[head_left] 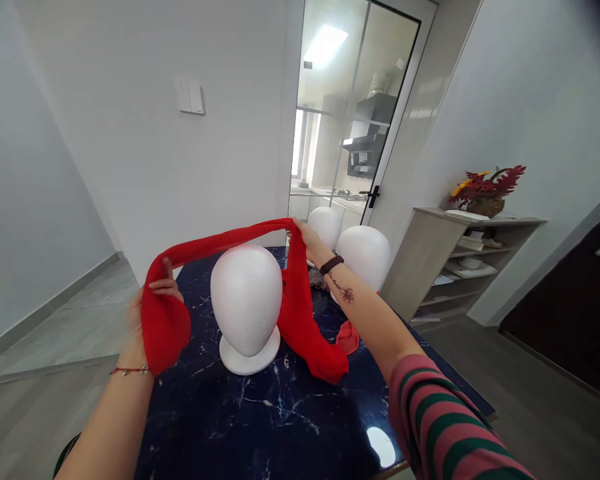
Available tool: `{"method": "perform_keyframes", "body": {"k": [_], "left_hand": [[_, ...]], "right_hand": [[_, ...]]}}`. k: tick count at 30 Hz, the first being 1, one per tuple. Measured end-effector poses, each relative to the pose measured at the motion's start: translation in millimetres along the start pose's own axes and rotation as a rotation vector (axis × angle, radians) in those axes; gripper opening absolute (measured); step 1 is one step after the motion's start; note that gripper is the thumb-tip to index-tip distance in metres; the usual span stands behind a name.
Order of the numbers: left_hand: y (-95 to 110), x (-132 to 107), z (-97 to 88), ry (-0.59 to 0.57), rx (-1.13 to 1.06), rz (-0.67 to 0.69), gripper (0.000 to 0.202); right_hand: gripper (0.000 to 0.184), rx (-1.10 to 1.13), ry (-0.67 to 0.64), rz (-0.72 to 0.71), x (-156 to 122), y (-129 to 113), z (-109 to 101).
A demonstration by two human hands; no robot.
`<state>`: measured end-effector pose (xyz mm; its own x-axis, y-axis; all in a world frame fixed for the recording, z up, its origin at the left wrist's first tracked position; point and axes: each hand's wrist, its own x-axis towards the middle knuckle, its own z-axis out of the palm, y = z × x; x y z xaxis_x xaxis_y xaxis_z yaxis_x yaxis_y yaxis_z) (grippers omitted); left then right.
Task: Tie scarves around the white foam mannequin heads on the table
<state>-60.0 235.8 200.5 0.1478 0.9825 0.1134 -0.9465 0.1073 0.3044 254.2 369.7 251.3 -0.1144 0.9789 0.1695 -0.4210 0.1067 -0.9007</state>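
Observation:
A length of thin red cloth, like a scarf [225,237], is stretched between my two hands, just above and behind a white foam mannequin head [247,297]. At the left, my left hand [163,293] grips one end, and a loose flap hangs over its palm and wrist. My right hand [303,240] is closed on the cloth beyond the head, to its right. From there the rest drops and lies bunched on the dark blue marbled table [230,427]. The foam head stands upright on its round base, with no cloth on its front.
Two more white foam heads, one nearer [364,257] and one farther [325,225], stand behind my right forearm. Something grey and hairy [319,279] lies near them. A shelf unit [430,257] with a flower basket [487,200] stands right of the glass door [350,133].

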Motion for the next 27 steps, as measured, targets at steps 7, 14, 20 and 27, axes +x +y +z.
{"method": "perform_keyframes", "body": {"k": [7,14,20,27], "left_hand": [[-2.6,34.2,-30.0,-0.015,-0.225,-0.21,0.031],[-19.8,33.3,-83.0,0.358,-0.111,-0.354,0.018],[-53.0,3.9,-111.2,0.519,0.071,-0.368,0.027],[-86.2,-19.5,-98.7,0.73,0.338,-0.397,0.025]], "right_hand": [[0.017,0.092,0.084,0.204,17.8,59.9,-6.6],[0.017,0.115,0.087,0.504,-21.3,115.6,-35.4],[0.01,0.159,0.079,0.63,-94.9,146.1,-47.1],[0.026,0.054,0.178,0.497,-153.1,188.6,-32.4]]}}
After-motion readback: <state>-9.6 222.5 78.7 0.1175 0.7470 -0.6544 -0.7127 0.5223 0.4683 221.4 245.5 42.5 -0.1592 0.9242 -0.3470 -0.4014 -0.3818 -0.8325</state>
